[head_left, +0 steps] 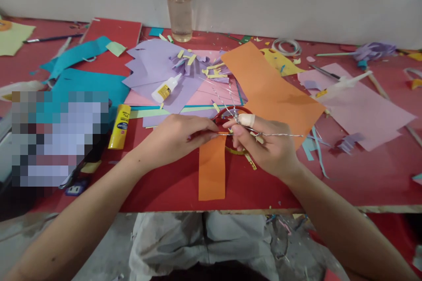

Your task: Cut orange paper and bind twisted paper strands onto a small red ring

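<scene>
My left hand (180, 139) pinches one end of a thin twisted silvery wire, right at the top edge of an orange paper strip (212, 171). The strip lies below the fingers, towards the table's front edge. My right hand (267, 144), with a pale bandage (246, 120) round one finger, is closed on the twisted wires (280, 135). Several wire ends fan upward from its fingers, and one sticks out to the right. Behind the fingers, partly hidden, are red-handled scissors (242, 109).
A yellow glue stick (119, 127) and a white glue bottle (165, 89) lie left of centre. A tall container of liquid (181, 17) stands at the back. Orange paper (270, 85) and pink paper (359, 105) lie to the right. A blurred-out object is at the left.
</scene>
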`<state>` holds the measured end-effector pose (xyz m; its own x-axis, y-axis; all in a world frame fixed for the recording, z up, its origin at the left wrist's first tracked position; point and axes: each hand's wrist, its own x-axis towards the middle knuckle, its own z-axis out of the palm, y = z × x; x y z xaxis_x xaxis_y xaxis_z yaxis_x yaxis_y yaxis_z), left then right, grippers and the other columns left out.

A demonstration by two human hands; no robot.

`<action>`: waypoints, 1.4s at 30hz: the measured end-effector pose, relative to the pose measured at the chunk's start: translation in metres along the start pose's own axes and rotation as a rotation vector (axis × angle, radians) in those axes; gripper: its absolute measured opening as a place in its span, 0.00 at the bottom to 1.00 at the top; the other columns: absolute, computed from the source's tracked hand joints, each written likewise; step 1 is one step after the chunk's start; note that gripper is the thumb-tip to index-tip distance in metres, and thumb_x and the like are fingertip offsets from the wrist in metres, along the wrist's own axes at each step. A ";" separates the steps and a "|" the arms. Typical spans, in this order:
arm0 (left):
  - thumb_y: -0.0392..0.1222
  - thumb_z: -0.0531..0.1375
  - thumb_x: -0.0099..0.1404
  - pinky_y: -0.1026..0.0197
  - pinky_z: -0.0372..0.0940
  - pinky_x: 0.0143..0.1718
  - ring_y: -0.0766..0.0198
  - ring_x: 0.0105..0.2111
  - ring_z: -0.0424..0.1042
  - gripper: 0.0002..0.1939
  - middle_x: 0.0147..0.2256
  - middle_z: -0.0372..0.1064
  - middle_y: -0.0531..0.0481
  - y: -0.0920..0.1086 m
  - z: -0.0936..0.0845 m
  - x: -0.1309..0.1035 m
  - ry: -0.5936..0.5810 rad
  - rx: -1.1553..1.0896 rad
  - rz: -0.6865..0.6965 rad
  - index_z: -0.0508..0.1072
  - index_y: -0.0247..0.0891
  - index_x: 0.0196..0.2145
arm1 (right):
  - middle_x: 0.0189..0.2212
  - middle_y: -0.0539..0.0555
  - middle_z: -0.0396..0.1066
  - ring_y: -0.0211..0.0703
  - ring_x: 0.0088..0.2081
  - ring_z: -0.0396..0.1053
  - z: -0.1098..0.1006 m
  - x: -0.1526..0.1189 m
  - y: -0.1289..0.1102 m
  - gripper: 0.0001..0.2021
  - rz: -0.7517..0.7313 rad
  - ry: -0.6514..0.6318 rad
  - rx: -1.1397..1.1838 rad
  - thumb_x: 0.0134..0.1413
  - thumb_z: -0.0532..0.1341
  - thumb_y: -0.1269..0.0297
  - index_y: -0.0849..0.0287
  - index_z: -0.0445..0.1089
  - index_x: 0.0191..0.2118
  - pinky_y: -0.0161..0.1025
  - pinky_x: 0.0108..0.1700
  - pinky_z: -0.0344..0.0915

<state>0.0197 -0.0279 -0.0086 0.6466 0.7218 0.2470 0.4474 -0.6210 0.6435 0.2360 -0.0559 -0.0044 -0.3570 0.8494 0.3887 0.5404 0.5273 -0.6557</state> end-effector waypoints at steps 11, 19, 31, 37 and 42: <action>0.38 0.59 0.68 0.71 0.64 0.32 0.70 0.33 0.74 0.07 0.35 0.78 0.54 0.005 -0.004 0.002 0.010 -0.171 -0.073 0.77 0.38 0.40 | 0.21 0.46 0.67 0.30 0.20 0.66 0.001 -0.001 0.000 0.09 0.179 -0.002 0.357 0.66 0.56 0.62 0.58 0.72 0.40 0.28 0.23 0.66; 0.43 0.58 0.69 0.68 0.68 0.35 0.67 0.35 0.75 0.10 0.38 0.78 0.50 0.004 -0.002 0.000 0.008 -0.293 -0.111 0.77 0.37 0.40 | 0.20 0.46 0.67 0.31 0.20 0.67 0.002 0.000 0.000 0.10 0.286 -0.025 0.524 0.65 0.57 0.58 0.57 0.73 0.40 0.29 0.22 0.66; 0.39 0.60 0.68 0.70 0.67 0.33 0.70 0.31 0.74 0.06 0.34 0.78 0.53 0.006 0.000 0.001 -0.004 -0.251 -0.082 0.77 0.37 0.39 | 0.20 0.44 0.67 0.30 0.20 0.67 0.004 0.001 -0.001 0.10 0.326 -0.058 0.558 0.65 0.57 0.57 0.57 0.72 0.38 0.28 0.23 0.64; 0.37 0.59 0.68 0.71 0.65 0.31 0.70 0.31 0.75 0.06 0.34 0.78 0.53 0.004 0.000 0.001 0.013 -0.148 -0.030 0.77 0.36 0.38 | 0.21 0.44 0.67 0.31 0.20 0.67 0.005 0.002 0.001 0.08 0.311 -0.072 0.535 0.64 0.58 0.58 0.57 0.70 0.40 0.29 0.22 0.64; 0.37 0.59 0.68 0.72 0.63 0.29 0.71 0.29 0.74 0.06 0.33 0.78 0.54 0.002 0.001 0.001 0.028 -0.101 -0.014 0.77 0.36 0.38 | 0.21 0.45 0.66 0.30 0.20 0.66 0.005 0.003 0.003 0.08 0.344 -0.089 0.522 0.63 0.59 0.58 0.57 0.70 0.39 0.28 0.23 0.65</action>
<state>0.0218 -0.0291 -0.0074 0.6221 0.7397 0.2568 0.3907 -0.5775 0.7168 0.2328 -0.0521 -0.0078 -0.3029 0.9512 0.0594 0.2007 0.1246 -0.9717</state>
